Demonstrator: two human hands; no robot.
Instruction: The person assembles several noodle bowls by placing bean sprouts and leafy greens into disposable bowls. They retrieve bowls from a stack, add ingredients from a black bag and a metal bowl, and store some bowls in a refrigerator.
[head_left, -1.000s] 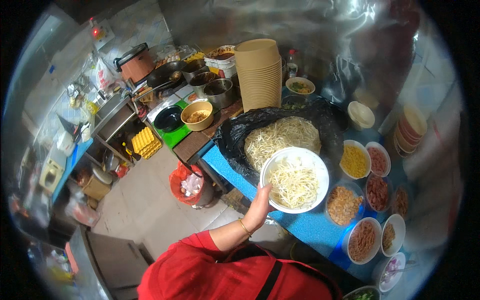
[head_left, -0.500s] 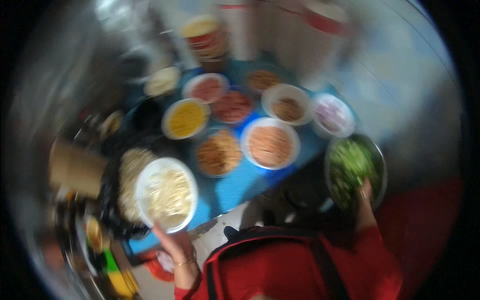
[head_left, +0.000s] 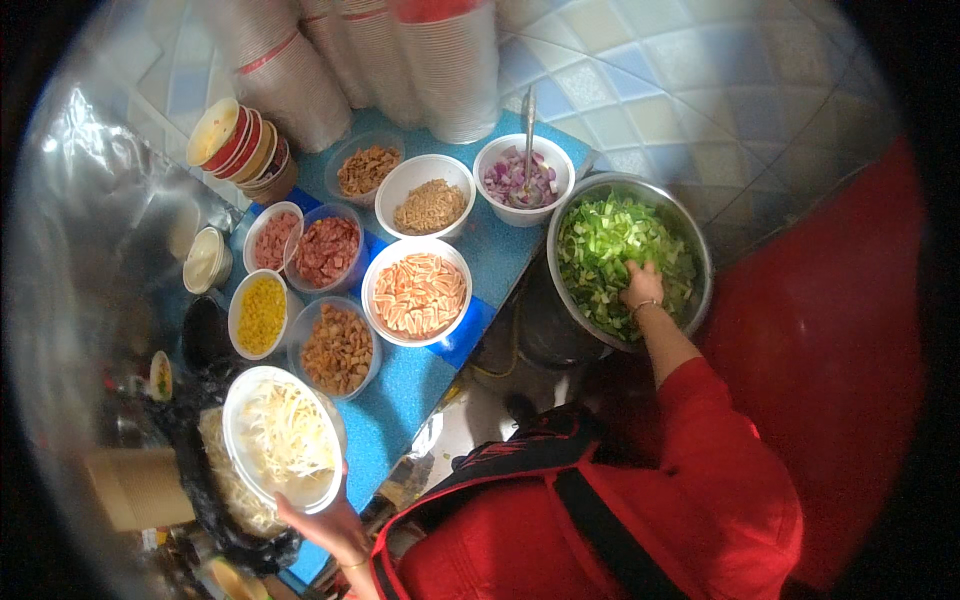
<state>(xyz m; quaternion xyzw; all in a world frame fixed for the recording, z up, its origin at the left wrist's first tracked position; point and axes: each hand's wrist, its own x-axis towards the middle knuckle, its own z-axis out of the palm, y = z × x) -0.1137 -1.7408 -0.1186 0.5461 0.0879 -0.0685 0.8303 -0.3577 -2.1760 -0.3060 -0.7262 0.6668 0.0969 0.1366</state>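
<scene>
My left hand (head_left: 325, 522) grips the rim of a white plastic bowl, its thumb over the edge. Pale bean sprouts (head_left: 287, 432) lie in that tilted bowl, which is above a black-bag-lined container of more sprouts (head_left: 232, 480). To the right, my right hand (head_left: 643, 287) is sunk among chopped green leaves (head_left: 612, 228) in a large steel bowl (head_left: 706, 270). Its fingers curl down into the leaves, and their tips are hidden.
On the blue table (head_left: 405, 400) stand tubs of sliced crab sticks (head_left: 418, 295), diced meat (head_left: 327, 250), yellow corn (head_left: 262, 315) and chopped purple onion (head_left: 520, 180) with a spoon. Stacked cups (head_left: 445, 70) rise behind. A red surface (head_left: 810, 400) lies at the right.
The view has swung rightward and sharpened, so the table and steel bowl appear farther left. My left hand still has the sprout bowl; my right is still in the greens.
</scene>
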